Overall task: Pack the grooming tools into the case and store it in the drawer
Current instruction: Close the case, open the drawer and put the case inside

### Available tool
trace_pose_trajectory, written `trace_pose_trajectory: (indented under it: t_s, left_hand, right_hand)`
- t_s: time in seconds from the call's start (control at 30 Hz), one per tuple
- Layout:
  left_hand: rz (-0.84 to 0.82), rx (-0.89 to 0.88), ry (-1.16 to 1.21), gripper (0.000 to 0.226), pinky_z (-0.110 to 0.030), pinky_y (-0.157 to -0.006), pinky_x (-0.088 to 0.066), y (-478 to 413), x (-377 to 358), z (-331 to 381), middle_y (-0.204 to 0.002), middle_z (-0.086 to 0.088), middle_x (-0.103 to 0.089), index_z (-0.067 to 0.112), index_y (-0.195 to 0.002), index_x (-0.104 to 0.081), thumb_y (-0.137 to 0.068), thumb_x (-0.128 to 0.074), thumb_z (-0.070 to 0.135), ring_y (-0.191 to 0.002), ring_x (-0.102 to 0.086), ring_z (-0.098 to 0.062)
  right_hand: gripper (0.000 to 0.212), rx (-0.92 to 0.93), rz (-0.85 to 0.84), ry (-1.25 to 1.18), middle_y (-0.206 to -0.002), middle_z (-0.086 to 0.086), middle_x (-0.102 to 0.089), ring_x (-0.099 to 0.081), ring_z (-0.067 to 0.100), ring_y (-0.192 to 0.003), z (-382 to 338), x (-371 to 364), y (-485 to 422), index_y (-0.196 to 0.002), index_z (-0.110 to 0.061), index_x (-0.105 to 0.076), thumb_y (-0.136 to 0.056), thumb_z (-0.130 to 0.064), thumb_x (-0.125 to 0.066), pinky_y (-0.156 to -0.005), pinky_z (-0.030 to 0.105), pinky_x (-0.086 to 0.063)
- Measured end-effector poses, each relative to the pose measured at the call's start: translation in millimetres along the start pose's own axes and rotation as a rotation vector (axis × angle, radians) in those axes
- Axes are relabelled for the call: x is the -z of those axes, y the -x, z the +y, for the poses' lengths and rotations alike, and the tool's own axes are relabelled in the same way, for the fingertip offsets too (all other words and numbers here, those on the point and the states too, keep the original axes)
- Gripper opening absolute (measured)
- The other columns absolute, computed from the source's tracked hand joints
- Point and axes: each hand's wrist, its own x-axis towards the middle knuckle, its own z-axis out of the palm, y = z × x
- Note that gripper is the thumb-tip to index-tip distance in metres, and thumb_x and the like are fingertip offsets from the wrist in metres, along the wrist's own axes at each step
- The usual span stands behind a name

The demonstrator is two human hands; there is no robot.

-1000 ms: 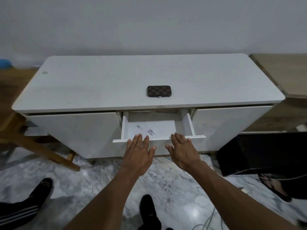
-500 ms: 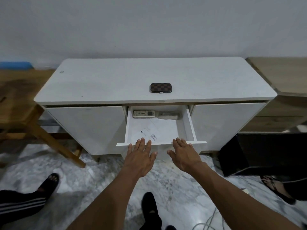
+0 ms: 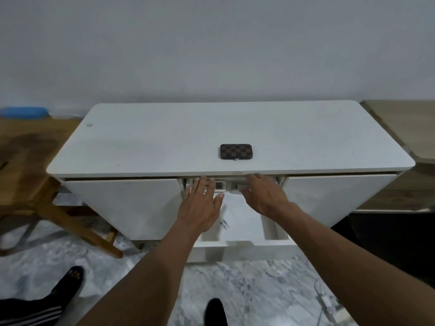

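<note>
Checkered case (image 3: 236,151) on bench (image 3: 153,142), drawer (image 3: 270,242) open, L hand (image 3: 202,204) & R hand (image 3: 264,196) over it, fingers spread flat, holding nothing

- A single view, worn on the head, stands before the cabinet (image 3: 153,142) and looks forward and down toward the wall (image 3: 211,55) behind it.
- It is near: both forearms (image 3: 146,278) enter from the bottom edge, and the cabinet top spans most of the width.
- The wide lens bows the top's edges; the open drawer (image 3: 235,252) and the floor (image 3: 259,290) fill the lower part.
</note>
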Motion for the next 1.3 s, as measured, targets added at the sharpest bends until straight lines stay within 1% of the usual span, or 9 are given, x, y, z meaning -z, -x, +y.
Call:
trace_pose_trajectory:
  t_s: [0.07,0.2,0.43,0.53,0.6,0.67,0.93,1.1,1.3]
  left_hand:
    - [0.000,-0.008,0.028,0.060,-0.042,-0.120,-0.002,-27,6,-4,-0.163,-0.011,-0.005,0.015,-0.154,-0.014,-0.103,-0.022,0.046,-0.150,-0.004,-0.025]
    - [0.027,-0.012,0.014,0.058,-0.042,-0.119,-0.002,-74,8,-14,-0.163,-0.012,-0.007,0.014,-0.154,-0.016,-0.104,-0.023,0.042,-0.150,-0.005,-0.026]
    - [0.017,-0.038,-0.032,0.057,-0.045,-0.120,-0.007,-126,-3,-33,-0.163,-0.013,-0.007,0.014,-0.154,-0.017,-0.104,-0.016,0.041,-0.150,-0.005,-0.027]
    - [0.019,-0.034,-0.065,0.066,-0.048,-0.117,-0.019,-129,-11,-38,-0.159,-0.016,-0.024,0.012,-0.150,-0.030,-0.097,-0.008,0.044,-0.147,-0.022,-0.031]
    - [0.061,-0.030,-0.054,0.061,-0.052,-0.112,-0.030,-130,-18,-40,-0.151,-0.018,-0.040,0.009,-0.143,-0.044,-0.098,-0.019,0.040,-0.139,-0.038,-0.034]
    - [0.092,-0.025,-0.043,0.057,-0.052,-0.110,-0.034,-131,-21,-40,-0.148,-0.018,-0.044,0.009,-0.141,-0.048,-0.098,-0.024,0.038,-0.137,-0.042,-0.035]
    - [0.092,-0.036,-0.021,0.071,-0.046,-0.119,-0.008,-129,-21,-38,-0.162,-0.012,-0.015,0.014,-0.153,-0.021,-0.093,-0.001,0.047,-0.150,-0.011,-0.028]
    - [0.046,0.005,-0.045,0.057,-0.044,-0.120,-0.001,-118,-22,-29,-0.164,-0.008,-0.003,0.015,-0.155,-0.008,-0.104,-0.019,0.039,-0.150,0.000,-0.026]
    - [0.016,0.031,-0.050,0.058,-0.046,-0.120,-0.002,-112,-23,-23,-0.164,-0.009,-0.002,0.013,-0.155,-0.007,-0.104,-0.019,0.039,-0.150,0.001,-0.027]
  right_hand:
    - [0.033,0.010,0.007,0.014,-0.123,0.014,-0.061,-0.056,0.035,-0.112,-3,9,-28,-0.117,-0.009,-0.056,-0.093,-0.029,-0.048,-0.087,0.040,-0.047]
    - [0.040,0.002,0.009,0.013,-0.135,0.012,-0.055,-0.050,0.033,-0.121,-12,16,-80,-0.128,-0.010,-0.052,-0.095,-0.034,-0.050,-0.096,0.043,-0.048]
    - [0.057,0.013,-0.062,0.066,-0.147,0.009,-0.040,-0.036,0.033,-0.135,-15,11,-141,-0.140,-0.012,-0.039,-0.090,-0.031,-0.056,-0.110,0.046,-0.038]
    - [0.065,0.017,-0.092,0.081,-0.149,0.007,-0.038,-0.032,0.034,-0.137,-13,7,-153,-0.143,-0.014,-0.034,-0.085,-0.033,-0.057,-0.111,0.050,-0.035]
    - [0.068,0.019,-0.114,0.066,-0.149,0.007,-0.040,-0.033,0.035,-0.136,-12,5,-157,-0.143,-0.014,-0.033,-0.082,-0.036,-0.055,-0.111,0.051,-0.034]
    - [0.071,0.024,-0.130,0.055,-0.147,0.008,-0.044,-0.036,0.035,-0.135,-12,5,-160,-0.143,-0.015,-0.034,-0.079,-0.038,-0.054,-0.111,0.051,-0.035]
    - [0.056,0.015,-0.152,0.036,-0.129,0.006,-0.053,-0.048,0.032,-0.116,-1,10,-148,-0.130,-0.016,-0.047,-0.081,-0.040,-0.062,-0.095,0.045,-0.048]
    - [0.053,0.032,-0.152,0.045,-0.118,0.007,-0.056,-0.051,0.031,-0.109,9,10,-122,-0.120,-0.015,-0.052,-0.076,-0.041,-0.066,-0.086,0.042,-0.050]
    - [0.055,0.089,-0.142,0.059,-0.113,0.004,-0.057,-0.053,0.030,-0.104,16,1,-83,-0.119,-0.017,-0.054,-0.073,-0.045,-0.066,-0.083,0.039,-0.051]
